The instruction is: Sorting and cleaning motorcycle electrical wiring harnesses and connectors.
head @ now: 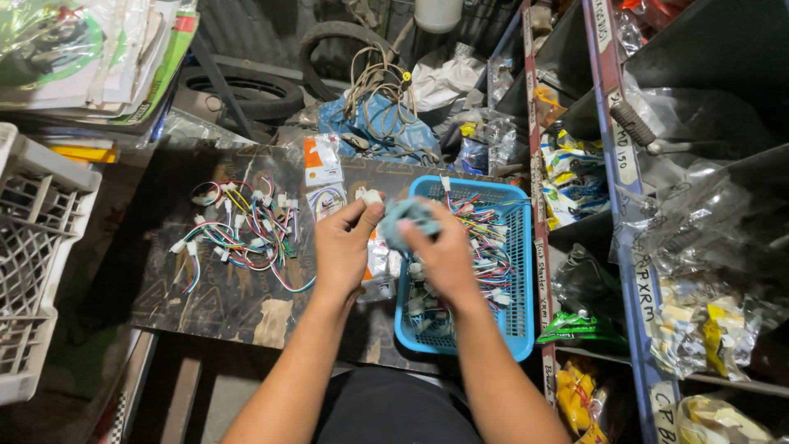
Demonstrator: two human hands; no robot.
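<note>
Cluttered shelves crowd the right side, and a dark, scuffed worktop [230, 304] sits in the middle. On it a loose pile of wires [238, 226] with white plugs lies to the left, already out of the blue basket [519, 271], which looks perhaps half full of more. The left hand [343, 247] has a closed grip on a small white plug [371, 197]; the right hand [444, 255] is closed on a pale blue cloth [408, 218], held above the basket's near edge. Two flat orange-and-white packets [322, 168] lie behind the hands. White label strips run down the shelf posts [626, 148]; yellow and green bags fill the shelves.
</note>
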